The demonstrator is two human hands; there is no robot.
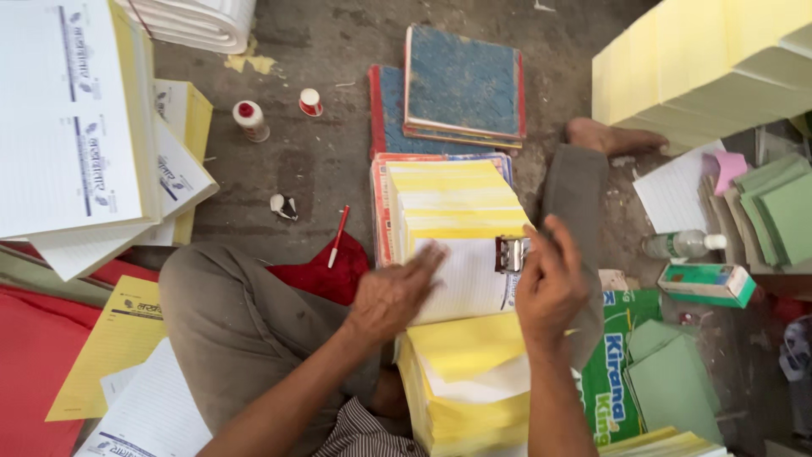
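On floor: left hand [391,296] flat, fingers spread on lined pad [465,275]; right hand [550,283] seemingly closed around metal stapler [511,253].

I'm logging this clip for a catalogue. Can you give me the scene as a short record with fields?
Setting: person sitting on a concrete floor
Left hand: flat on a lined white sheet
Right hand: at a metal stapler
Under the sheet: yellow and white paper stack
Nearby: red pen, glue bottle, blue-covered books
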